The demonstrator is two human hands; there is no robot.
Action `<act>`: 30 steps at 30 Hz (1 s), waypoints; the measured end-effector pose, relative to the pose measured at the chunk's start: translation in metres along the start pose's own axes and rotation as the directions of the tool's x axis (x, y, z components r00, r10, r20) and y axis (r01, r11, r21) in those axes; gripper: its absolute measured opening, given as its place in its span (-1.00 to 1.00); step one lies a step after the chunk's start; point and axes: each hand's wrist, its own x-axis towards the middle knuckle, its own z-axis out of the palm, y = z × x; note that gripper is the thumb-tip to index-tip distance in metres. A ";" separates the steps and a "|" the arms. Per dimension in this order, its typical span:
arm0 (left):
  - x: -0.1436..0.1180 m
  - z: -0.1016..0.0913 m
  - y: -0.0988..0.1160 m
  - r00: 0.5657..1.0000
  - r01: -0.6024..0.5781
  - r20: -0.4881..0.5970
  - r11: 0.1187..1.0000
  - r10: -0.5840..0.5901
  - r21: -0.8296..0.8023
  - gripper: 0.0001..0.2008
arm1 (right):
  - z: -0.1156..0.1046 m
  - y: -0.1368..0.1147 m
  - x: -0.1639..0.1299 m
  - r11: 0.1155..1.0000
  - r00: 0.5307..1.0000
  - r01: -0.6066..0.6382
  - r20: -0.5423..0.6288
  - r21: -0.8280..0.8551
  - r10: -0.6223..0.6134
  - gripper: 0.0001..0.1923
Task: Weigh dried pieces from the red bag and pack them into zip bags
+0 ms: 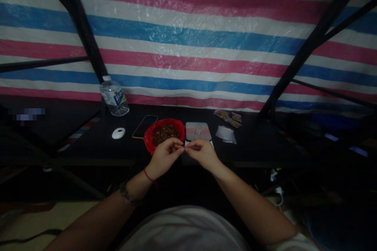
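Note:
My left hand point(166, 157) and my right hand point(203, 154) meet near the table's front edge, thumbs and fingertips pinched almost together. Whatever lies between the fingertips is too small and dark to make out. Just beyond my left hand is a bowl-shaped red plastic bag point(149, 134) holding small brown dried pieces point(167, 133). Past my right hand stands a flat scale point(191, 128) with a shiny plate, and a small clear object point(202, 128) shows on it. To its right lie flat clear plastic bags point(226, 134).
Several small filled bags point(229, 117) lie at the back right. On the left are a phone point(145, 126), a white oval object point(118, 133) and a large clear bottle point(114, 97). Dark metal posts point(85, 39) flank the black table point(250, 141), with a striped sheet point(188, 47) behind.

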 end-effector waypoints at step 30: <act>0.006 -0.014 -0.004 0.980 -0.056 -0.190 0.998 0.052 -0.016 -0.76 | -0.114 0.038 0.045 1.000 0.813 0.021 -0.581 -0.017 -0.027 -0.67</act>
